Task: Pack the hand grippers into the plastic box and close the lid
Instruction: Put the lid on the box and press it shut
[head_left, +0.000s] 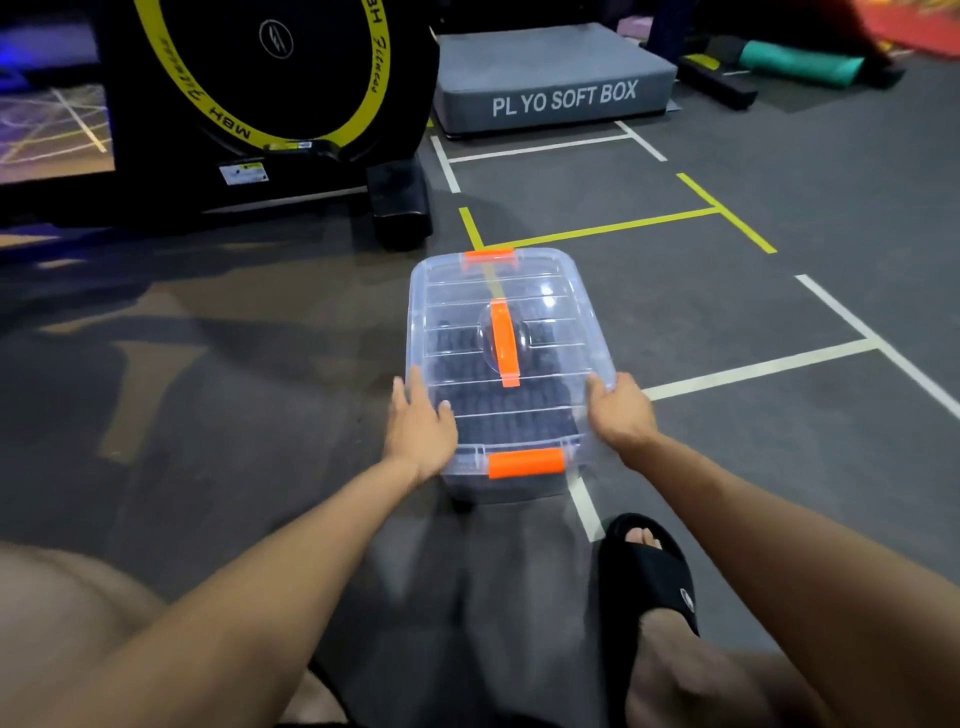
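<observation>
A clear plastic box (550, 291) stands on the grey gym floor in front of me with its lid on. The lid has an orange handle (505, 343) along its middle and orange latches at the far end (489, 258) and near end (525, 462). Several dark hand grippers (467, 395) show through the lid, packed inside. My left hand (418, 428) lies with straight fingers against the lid's left near edge. My right hand (621, 410) is at the right near edge, fingers bent over the rim.
A black exercise bike (260, 104) with a yellow-ringed wheel stands at the far left, its foot (400, 202) close to the box. A grey plyo soft box (550, 78) lies beyond. My right foot in a black slide (649, 566) rests near the box. White and yellow lines mark the floor.
</observation>
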